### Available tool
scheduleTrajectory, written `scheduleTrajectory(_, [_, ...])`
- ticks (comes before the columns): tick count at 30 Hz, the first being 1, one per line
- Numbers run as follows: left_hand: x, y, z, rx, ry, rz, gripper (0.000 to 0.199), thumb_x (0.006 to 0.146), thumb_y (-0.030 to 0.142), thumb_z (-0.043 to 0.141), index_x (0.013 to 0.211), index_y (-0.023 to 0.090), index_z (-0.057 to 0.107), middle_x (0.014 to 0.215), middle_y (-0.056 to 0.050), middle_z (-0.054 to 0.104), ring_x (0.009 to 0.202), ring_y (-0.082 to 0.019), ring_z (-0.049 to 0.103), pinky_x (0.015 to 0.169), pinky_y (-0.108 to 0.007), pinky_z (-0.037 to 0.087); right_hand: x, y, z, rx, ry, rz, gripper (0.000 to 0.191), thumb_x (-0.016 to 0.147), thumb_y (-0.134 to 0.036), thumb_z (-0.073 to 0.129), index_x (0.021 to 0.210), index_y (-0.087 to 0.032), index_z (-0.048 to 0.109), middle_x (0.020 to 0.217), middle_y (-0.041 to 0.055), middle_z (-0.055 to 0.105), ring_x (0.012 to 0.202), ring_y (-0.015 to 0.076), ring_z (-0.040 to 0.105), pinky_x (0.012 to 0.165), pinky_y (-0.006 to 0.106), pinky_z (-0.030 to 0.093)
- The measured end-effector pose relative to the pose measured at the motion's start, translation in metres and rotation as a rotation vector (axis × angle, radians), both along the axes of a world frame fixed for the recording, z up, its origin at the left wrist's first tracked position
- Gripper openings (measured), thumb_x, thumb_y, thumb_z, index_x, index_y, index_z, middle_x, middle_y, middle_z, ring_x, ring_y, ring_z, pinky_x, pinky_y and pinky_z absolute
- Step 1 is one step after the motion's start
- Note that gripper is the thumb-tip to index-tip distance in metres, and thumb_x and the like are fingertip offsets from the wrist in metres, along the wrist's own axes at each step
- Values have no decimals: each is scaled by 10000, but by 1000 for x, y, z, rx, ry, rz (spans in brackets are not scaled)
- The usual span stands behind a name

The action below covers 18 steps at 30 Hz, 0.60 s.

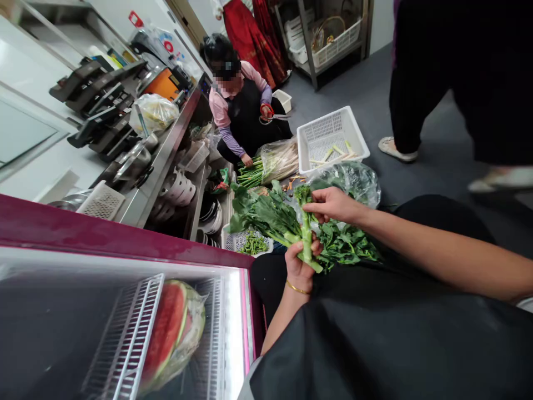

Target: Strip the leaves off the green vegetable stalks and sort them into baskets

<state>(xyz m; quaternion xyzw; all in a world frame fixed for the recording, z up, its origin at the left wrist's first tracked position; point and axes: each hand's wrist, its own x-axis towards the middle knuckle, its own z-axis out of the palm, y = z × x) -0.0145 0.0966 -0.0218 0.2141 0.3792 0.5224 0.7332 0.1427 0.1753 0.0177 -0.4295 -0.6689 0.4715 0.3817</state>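
My left hand [303,260], with a gold bangle at its wrist, is wrapped round the lower stems of a leafy green vegetable [272,216]. Its thick pale green stalks cross over my palm and its broad leaves spread to the left. My right hand [328,204] pinches the top of one upright stalk [307,228], just below its floret head. More loose leaves [345,243] lie below my right forearm. A small white basket [233,241] with cut green pieces [254,243] stands to the left of my hands.
Ahead, a seated person [245,105] holds red-handled scissors [266,111] beside bagged scallions [278,161]. A white crate [358,133] stands right of them. Another person's legs [433,83] are at the right. A fridge with cut watermelon [166,322] is at the lower left.
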Motion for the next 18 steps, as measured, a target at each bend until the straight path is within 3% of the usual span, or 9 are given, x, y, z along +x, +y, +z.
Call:
scheduleTrajectory(3, [6, 0, -1, -20, 10, 75, 292, 521, 309, 691, 755, 175, 579, 713, -24, 533, 577, -104, 453, 576, -257, 375, -12, -19, -9, 433, -238, -223, 392, 880, -458, 475, 599, -184, 476, 559, 29, 539, 513, 125, 482, 497, 257, 312])
scheduleTrajectory(5, [5, 2, -1, -42, 42, 136, 278, 516, 296, 698, 734, 171, 579, 682, -15, 535, 580, -108, 484, 606, -264, 403, -7, -41, -18, 632, -379, -197, 395, 920, -417, 425, 613, -181, 502, 590, 50, 547, 535, 134, 491, 508, 268, 295])
scheduleTrajectory(6, [4, 3, -1, -46, 55, 145, 285, 512, 300, 706, 731, 165, 584, 671, -15, 538, 584, -112, 499, 614, -267, 413, 0, -50, -22, 656, -430, -107, 398, 927, -412, 419, 618, -181, 515, 582, 47, 547, 524, 132, 490, 503, 266, 286])
scheduleTrajectory(8, [-1, 5, 0, -21, 71, 139, 314, 506, 317, 725, 744, 159, 596, 684, -22, 562, 596, -119, 523, 618, -272, 425, 17, -59, -25, 566, -515, 132, 402, 895, -460, 478, 605, -188, 537, 532, 21, 535, 465, 120, 464, 472, 257, 261])
scheduleTrajectory(10, [-3, 5, 1, 29, 100, 134, 340, 502, 321, 746, 771, 169, 604, 722, -27, 595, 603, -126, 543, 616, -277, 434, 30, -53, -21, 378, -560, 265, 404, 818, -542, 558, 613, -194, 578, 503, 2, 540, 429, 114, 448, 447, 246, 245])
scheduleTrajectory(12, [-2, 2, 0, 68, 144, 145, 361, 492, 301, 770, 792, 180, 610, 730, -22, 616, 596, -134, 559, 614, -284, 448, 31, -38, -11, 196, -496, 212, 413, 788, -592, 557, 700, -198, 642, 528, 1, 577, 456, 124, 484, 453, 239, 273])
scheduleTrajectory(14, [1, -1, -4, 95, 179, 148, 385, 488, 276, 791, 821, 186, 621, 723, -14, 625, 602, -148, 579, 624, -298, 468, 20, -21, -2, 82, -355, 70, 434, 789, -597, 532, 753, -185, 665, 562, 7, 603, 506, 132, 521, 480, 236, 317])
scheduleTrajectory(18, [-2, -7, -20, 89, 264, 249, 402, 483, 192, 831, 834, 218, 636, 755, 4, 651, 726, -180, 617, 738, -333, 501, -3, -5, 5, 11, -166, -123, 441, 732, -582, 566, 582, -167, 581, 497, 1, 554, 483, 118, 490, 486, 232, 340])
